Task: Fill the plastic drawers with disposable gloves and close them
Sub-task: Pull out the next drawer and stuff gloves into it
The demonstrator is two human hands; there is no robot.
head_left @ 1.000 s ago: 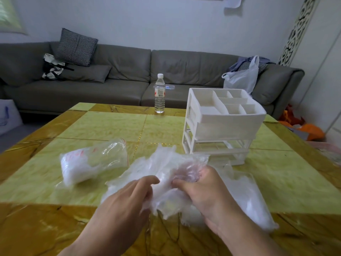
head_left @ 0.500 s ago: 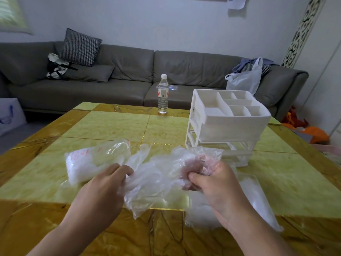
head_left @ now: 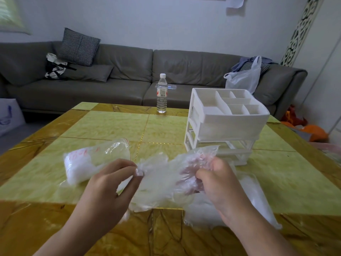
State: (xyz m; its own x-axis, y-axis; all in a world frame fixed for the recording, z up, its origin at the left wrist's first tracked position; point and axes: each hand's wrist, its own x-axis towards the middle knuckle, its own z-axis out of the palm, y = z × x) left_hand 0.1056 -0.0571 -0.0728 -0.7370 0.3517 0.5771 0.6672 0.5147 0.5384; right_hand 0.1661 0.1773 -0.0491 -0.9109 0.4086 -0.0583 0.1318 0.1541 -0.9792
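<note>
A bunch of clear disposable gloves [head_left: 166, 178] is stretched between both hands above the table. My left hand [head_left: 112, 183] pinches its left end. My right hand [head_left: 217, 183] grips the crumpled right end. A white plastic drawer unit [head_left: 227, 122] stands behind, right of centre, its top tray divided into compartments and its lower drawer pulled forward. A clear bag of gloves [head_left: 88, 161] with red writing lies to the left. Another clear bag of gloves [head_left: 258, 200] lies under my right forearm.
The yellow-green and amber marble table [head_left: 110, 126] carries a water bottle [head_left: 162, 94] at its far edge. Behind it runs a grey sofa [head_left: 129, 71] with cushions and a white plastic bag [head_left: 243, 78]. Orange items [head_left: 311, 130] lie on the floor at right.
My hands have moved apart, pulling the glove bunch out wider between them. My left hand shifted from gripping the bunch to pinching its end.
</note>
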